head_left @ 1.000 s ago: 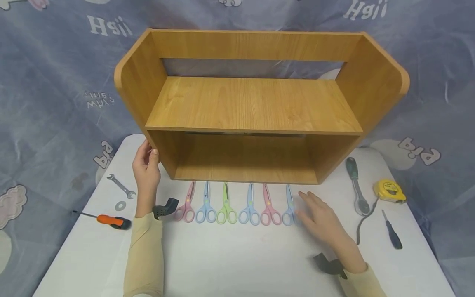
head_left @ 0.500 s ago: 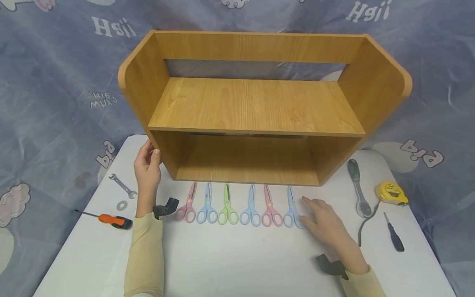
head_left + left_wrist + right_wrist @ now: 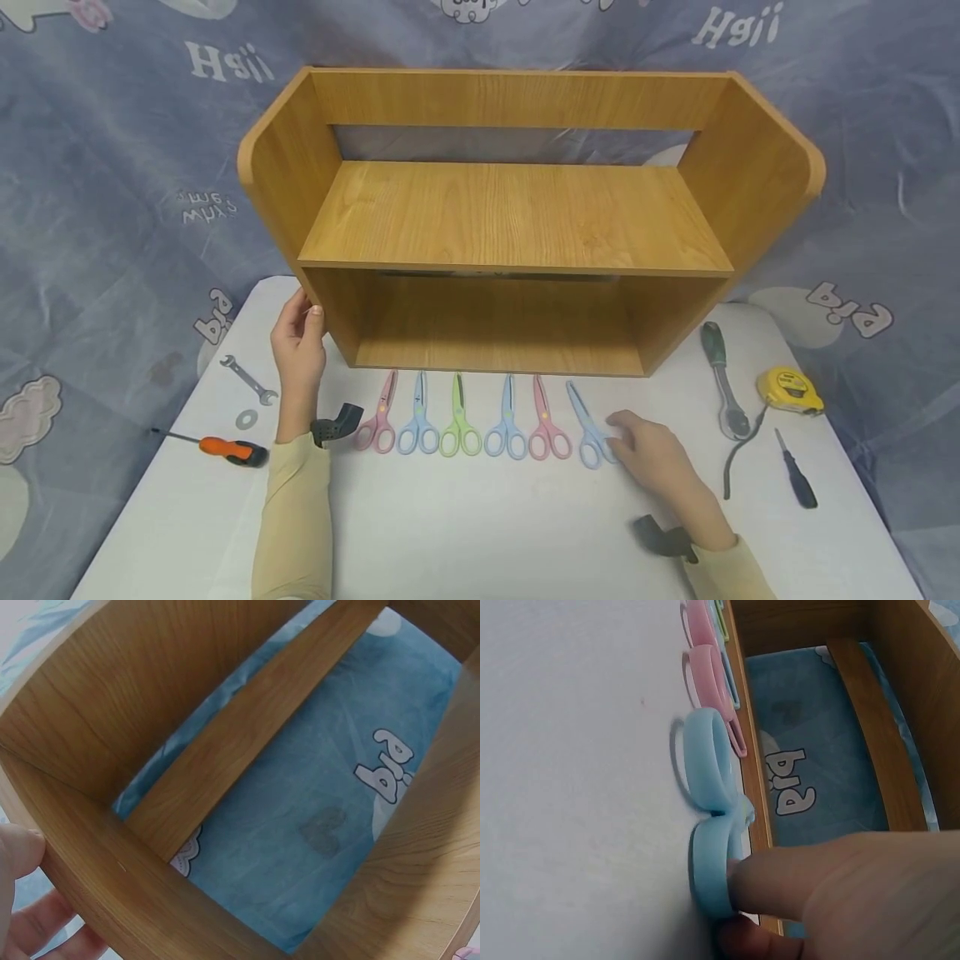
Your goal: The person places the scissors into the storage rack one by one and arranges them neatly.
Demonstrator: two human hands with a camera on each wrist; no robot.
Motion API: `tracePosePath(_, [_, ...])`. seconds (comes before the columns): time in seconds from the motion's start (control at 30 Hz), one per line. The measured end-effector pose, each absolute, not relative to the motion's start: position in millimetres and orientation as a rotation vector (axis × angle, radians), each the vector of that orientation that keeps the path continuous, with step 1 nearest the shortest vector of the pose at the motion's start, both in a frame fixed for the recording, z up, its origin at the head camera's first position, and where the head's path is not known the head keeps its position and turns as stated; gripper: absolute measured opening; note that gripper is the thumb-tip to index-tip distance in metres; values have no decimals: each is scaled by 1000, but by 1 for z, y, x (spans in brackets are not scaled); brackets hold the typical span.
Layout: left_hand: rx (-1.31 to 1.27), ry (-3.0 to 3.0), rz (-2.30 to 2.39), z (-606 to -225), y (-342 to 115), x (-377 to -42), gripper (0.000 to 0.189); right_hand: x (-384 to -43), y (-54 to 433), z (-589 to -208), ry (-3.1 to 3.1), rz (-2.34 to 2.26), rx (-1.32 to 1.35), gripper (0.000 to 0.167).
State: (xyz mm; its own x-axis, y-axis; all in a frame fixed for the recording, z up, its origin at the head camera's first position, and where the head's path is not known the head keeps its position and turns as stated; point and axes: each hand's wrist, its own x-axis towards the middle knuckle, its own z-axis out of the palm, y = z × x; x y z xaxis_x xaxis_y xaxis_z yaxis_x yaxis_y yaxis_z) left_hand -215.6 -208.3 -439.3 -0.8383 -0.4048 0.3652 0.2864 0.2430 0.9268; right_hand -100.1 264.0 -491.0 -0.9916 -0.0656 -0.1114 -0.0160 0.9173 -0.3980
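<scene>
A wooden desktop bookshelf (image 3: 517, 212) stands on the white table. At its left side panel is my left hand (image 3: 298, 346), gripping the panel's edge between thumb (image 3: 21, 851) and fingers. Along the shelf's front lies a row of scissors in pink, blue and green. My right hand (image 3: 656, 454) is at the right end of that row. Its thumb and curled fingers pinch one handle loop of the rightmost blue scissors (image 3: 591, 433), as the right wrist view shows. Those scissors lie slanted, tips to the upper left. Beside them are pink scissors (image 3: 548, 429), lying straighter.
To the left lie a wrench (image 3: 249, 380), a washer (image 3: 246, 419) and an orange-black screwdriver (image 3: 232, 450). On the right are a green-handled ratchet (image 3: 723, 383), a yellow tape measure (image 3: 790, 390) and a small dark screwdriver (image 3: 797, 475). A printed blue cloth (image 3: 112, 250) hangs behind.
The right hand's fingers have curled in and taken hold of the rightmost blue scissors. The scissors have turned, their tips swinging left and handles right. The left hand stays on the bookshelf.
</scene>
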Motion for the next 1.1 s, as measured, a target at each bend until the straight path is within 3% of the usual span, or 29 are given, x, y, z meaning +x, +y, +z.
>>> tracePosePath(0.27, [106,-1954,-1662,-441,-208,-217,40,-98,261,-493,3049,-608,-90,21])
tracePosePath(0.77, [119,-1977,-1645,-439,-207,-217,40,-101,264,-489,2967,-722,-20,22])
tracePosePath(1.1, [170,-2014,-1630,-439,-207,-215,42,-110,276,-479,2380,-1381,-134,44])
